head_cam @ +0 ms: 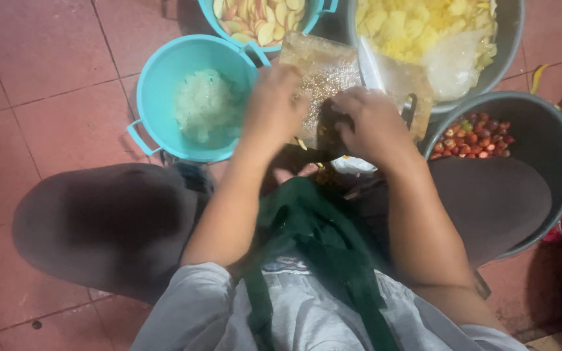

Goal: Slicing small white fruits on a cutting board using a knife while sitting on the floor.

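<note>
Both hands down on the board (333,71), fingers curled. Left hand (273,104) bent over the board's left edge, fingertips pressing something small I can't make out; grip looks closed but whether it pinches anything, can't tell. Right hand (371,123) fisted around a dark handle, knife (369,65) blade pale and pointing away from me across the board. Board wet, speckled with bits, resting between the tubs. Left of it, teal bucket (157,97) with pale shredded stuff inside. Beyond, second teal bucket (320,16) with sliced fruit, pinkish-edged. Far right, grey basin (508,45) full of yellow slices, clear plastic bag on top. Near right, dark tub (548,149) with small red fruits. Red tile floor (40,78) under everything. Green apron strap (333,253) over my grey shirt, knees spread either side.
</note>
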